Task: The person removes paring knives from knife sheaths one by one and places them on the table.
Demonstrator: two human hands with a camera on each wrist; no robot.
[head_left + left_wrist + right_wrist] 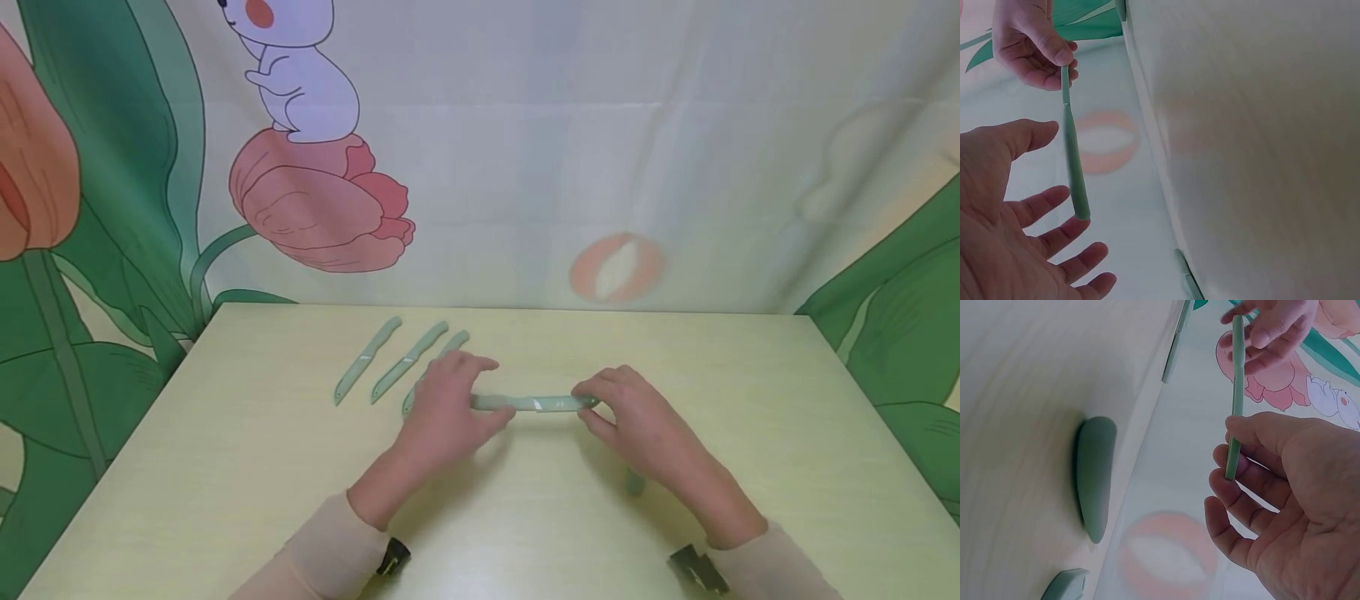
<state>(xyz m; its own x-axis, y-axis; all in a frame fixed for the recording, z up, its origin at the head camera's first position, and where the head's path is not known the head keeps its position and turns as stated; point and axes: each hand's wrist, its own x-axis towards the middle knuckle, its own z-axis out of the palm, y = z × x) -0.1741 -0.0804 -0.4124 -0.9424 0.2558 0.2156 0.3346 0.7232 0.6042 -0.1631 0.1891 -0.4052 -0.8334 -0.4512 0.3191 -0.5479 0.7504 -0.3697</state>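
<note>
A light green knife (555,404) in a matching green sheath is held level above the table. My right hand (637,417) pinches its sheathed blade end between thumb and fingers; the right wrist view shows this grip on the knife (1235,394) from the side. Around the handle end, my left hand (450,408) has its thumb and fingers spread. In the left wrist view the handle (1075,162) passes between that thumb and fingers, one fingertip right at its end.
Two similar green knives, one at the left (367,360) and one beside it (408,362), lie slanted on the pale table (247,417). A third knife (457,340) is partly hidden by my left hand. Under my right wrist lies another green handle (634,482). A printed curtain (487,167) hangs behind.
</note>
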